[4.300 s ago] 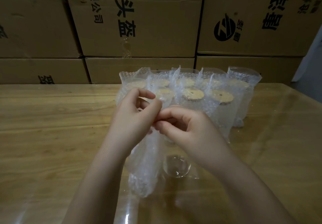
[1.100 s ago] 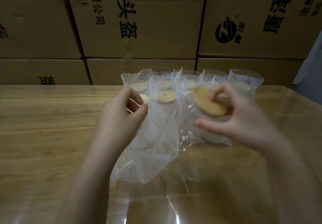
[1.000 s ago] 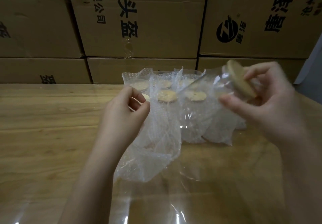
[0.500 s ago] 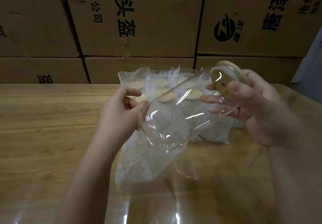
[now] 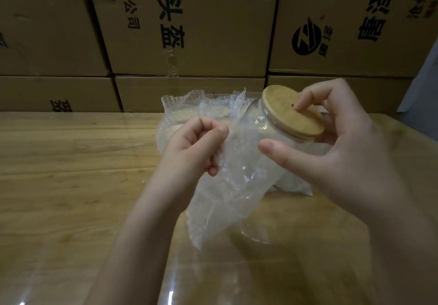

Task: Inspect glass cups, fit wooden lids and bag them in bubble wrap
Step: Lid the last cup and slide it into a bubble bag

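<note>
Glass cup point(image 5: 257, 121), wooden lid point(image 5: 290, 112) fitted: a second ago held clear of the bubble-wrap bag point(image 5: 222, 200), now lower body inside it, lid end above its mouth. Right hand point(image 5: 336, 155) fingers grip the lidded end; left hand point(image 5: 192, 148) fingers pinch the bag's mouth. Bagging looks nearly done.

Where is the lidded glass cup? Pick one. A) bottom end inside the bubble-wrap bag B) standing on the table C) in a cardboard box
A: the right hand slants the glass cup into the bubble-wrap bag that the left hand pinches.
</note>
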Available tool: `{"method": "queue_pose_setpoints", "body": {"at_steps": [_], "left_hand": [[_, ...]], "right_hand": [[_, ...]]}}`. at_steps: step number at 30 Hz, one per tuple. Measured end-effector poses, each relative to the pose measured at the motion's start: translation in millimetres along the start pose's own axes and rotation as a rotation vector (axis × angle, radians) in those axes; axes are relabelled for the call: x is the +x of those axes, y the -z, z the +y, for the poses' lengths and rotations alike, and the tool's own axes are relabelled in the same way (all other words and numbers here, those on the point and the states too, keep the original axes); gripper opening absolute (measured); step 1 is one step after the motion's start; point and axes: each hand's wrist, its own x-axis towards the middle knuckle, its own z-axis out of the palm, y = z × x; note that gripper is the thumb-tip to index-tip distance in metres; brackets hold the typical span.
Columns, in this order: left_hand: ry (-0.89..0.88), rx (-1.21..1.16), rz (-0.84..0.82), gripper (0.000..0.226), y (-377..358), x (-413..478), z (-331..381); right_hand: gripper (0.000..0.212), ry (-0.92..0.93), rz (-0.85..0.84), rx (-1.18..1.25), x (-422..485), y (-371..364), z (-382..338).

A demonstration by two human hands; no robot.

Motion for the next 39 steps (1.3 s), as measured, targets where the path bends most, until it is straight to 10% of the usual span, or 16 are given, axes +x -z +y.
{"method": "queue_pose_setpoints", "body": {"at_steps": [10,25,33,39], "left_hand": [[0.260,-0.044,0.026,0.022,4.5,11.3,-28.5],[0.163,0.153,0.110,0.012,27.0,15.2,-28.0],[-0.181,0.971,-0.171,0.015,43.4,-6.0,10.3],[-0.065,1.251,-0.377,0.028,41.4,-22.5,30.4]], "right_hand": [[0.043,-0.058,-0.207,-0.187,2.0,-47.6,16.1],[0.045,-0.082,-0.307,-0.343,-7.6,-97.4,32.6],[0.049,0.033,-0.456,-0.328,-5.0,-81.2,33.1],[0.042,-0.017,-0.434,-0.226,-6.7,-86.9,33.8]]}}
